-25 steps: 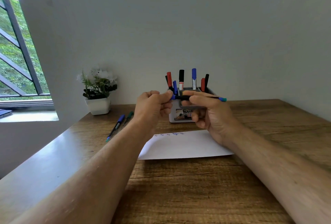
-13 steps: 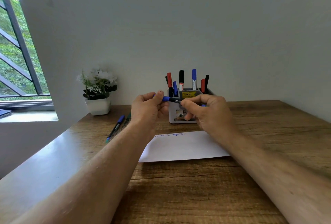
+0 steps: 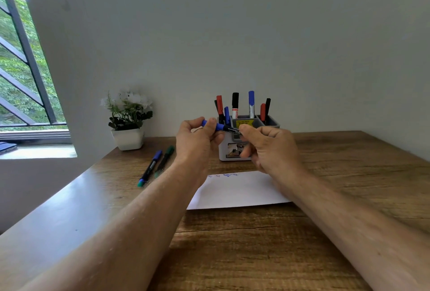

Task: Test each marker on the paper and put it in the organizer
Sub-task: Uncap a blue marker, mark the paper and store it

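Blue marker held level between both hands, in front of the organizer.

The left hand pinches the blue cap end of the blue marker and the right hand pinches its black barrel, a grip on both ends that likely serves to work the cap on or off. The white-and-grey organizer, at 12 o'clock from the paper, already holds red, black and blue markers upright. Small blue test marks line the paper's far edge. Two more markers lie at 10 o'clock on the tabletop, apparently awaiting testing.
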`<state>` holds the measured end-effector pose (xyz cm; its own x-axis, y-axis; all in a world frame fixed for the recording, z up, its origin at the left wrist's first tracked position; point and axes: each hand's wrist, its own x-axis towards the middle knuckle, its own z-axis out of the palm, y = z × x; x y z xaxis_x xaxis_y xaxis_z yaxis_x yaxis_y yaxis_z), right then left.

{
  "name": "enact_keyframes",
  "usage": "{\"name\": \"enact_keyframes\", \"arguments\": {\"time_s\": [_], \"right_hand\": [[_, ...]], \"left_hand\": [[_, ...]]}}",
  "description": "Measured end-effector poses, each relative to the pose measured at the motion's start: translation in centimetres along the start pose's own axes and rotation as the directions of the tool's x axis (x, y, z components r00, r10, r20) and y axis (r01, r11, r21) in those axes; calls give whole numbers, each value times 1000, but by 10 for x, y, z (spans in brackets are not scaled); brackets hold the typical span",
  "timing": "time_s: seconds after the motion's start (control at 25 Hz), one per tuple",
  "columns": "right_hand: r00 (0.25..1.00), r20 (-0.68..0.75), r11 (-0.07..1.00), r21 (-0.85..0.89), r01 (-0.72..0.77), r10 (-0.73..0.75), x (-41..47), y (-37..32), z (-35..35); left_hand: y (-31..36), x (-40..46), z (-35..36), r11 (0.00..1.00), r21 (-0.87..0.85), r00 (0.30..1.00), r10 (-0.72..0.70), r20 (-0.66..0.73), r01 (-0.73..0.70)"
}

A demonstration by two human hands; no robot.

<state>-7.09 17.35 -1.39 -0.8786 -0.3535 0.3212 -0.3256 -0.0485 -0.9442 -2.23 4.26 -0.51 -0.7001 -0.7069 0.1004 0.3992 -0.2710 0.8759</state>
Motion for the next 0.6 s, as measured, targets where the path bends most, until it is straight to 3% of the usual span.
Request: {"name": "enact_keyframes", "arguments": {"time_s": [0.28, 0.44, 0.6], "right_hand": [[990, 112, 996, 3, -86, 85, 4, 4, -5], [960, 171, 970, -141, -198, 221, 3, 4, -1], [939, 235, 956, -208, -206, 253, 3, 5, -1]], "left_hand": [[-1, -13, 12, 997, 73, 999, 41, -20, -39], [22, -9, 11, 947, 92, 943, 316, -105, -307], [36, 4, 8, 725, 380, 766, 640, -62, -574]]}}
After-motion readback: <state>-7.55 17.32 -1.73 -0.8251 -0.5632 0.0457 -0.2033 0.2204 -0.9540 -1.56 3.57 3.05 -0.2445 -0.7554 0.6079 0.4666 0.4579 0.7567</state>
